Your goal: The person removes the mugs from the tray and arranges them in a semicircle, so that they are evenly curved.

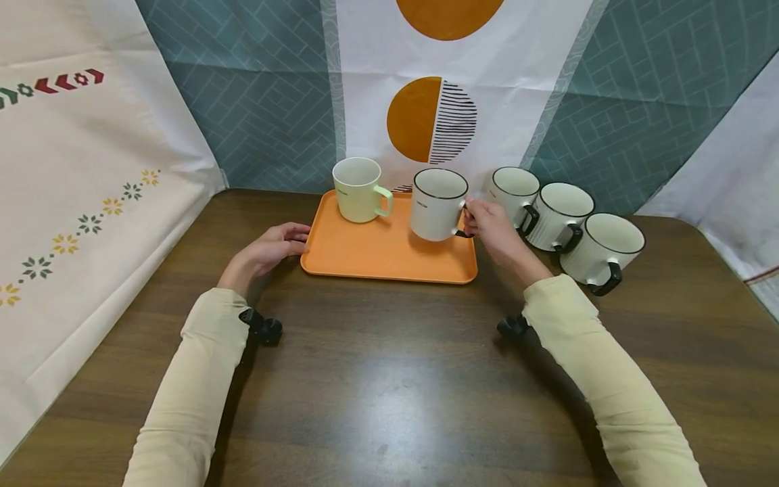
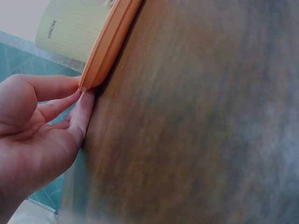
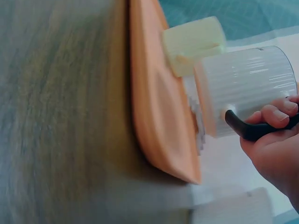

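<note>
My right hand (image 1: 493, 230) has its fingers curled snugly round the black handle (image 3: 252, 131) of a white mug (image 1: 433, 218), which hangs roughly upright over the right part of the orange tray (image 1: 359, 262), its base apart from the surface. My left hand (image 1: 268, 250) pinches the tray's left edge between finger and thumb, with hardly any gap. As I judge it, one piece is done: the pale green mug (image 1: 358, 204) stands on the tray's far left part. The white one is partway, not yet set down, and three black-handled mugs stand on the table (image 1: 389, 379), right of the tray, seemingly untouched. The mug I hold is ribbed down its side, with a thin dark rim and small dark lettering on its left, too small for me to read here.
</note>
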`<state>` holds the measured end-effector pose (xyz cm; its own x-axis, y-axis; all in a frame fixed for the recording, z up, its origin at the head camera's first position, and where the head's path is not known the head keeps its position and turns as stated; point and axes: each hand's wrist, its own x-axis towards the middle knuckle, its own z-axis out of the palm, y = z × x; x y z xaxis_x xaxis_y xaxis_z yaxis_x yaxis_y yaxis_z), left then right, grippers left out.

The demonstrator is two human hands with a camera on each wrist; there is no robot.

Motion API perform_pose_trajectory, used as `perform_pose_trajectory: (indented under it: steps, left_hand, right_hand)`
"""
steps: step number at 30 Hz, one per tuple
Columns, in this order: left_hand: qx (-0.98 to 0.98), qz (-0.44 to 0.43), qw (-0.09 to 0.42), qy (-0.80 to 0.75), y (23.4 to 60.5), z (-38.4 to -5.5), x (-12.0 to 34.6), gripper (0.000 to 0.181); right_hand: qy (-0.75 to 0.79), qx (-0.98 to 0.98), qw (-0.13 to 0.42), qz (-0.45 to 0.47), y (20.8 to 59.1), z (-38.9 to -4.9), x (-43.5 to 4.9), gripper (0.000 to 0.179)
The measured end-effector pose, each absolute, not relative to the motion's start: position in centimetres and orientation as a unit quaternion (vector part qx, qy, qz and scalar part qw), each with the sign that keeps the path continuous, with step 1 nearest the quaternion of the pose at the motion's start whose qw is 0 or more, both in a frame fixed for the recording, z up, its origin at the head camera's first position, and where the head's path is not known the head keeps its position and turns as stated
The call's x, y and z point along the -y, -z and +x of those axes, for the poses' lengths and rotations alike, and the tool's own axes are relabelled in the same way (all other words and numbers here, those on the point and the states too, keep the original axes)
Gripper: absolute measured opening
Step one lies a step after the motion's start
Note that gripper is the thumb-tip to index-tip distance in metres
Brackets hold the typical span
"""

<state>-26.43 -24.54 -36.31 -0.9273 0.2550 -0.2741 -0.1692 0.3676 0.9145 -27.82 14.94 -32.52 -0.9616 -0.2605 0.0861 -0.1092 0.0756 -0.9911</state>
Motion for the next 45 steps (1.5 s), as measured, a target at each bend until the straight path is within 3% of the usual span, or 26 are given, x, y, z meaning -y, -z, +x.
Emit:
perform_pose_trajectory:
  steps: [10,22,36,45]
  left_hand:
    - [-0.800,0.019,0.190,-0.568,36.8,-26.5,24.9,0.056]
    - [-0.804,0.015,0.192,-0.562,36.6,-26.1,24.9,0.056]
    - [-0.801,0.027,0.195,-0.565,36.4,-26.4,24.6,0.057]
    - [-0.801,0.022,0.195,-0.565,36.3,-26.4,24.6,0.057]
  right_hand:
    - [0.730,-0.665,0.015,-0.156,29.2,-24.3,-18.4,0.038]
    - [0.799,-0.580,-0.049,-0.151,27.7,-21.9,-24.4,0.042]
    - [0.883,-0.447,-0.009,-0.141,27.7,-19.9,-30.6,0.045]
    - [0.875,-0.460,-0.039,-0.144,27.5,-18.8,-34.9,0.050]
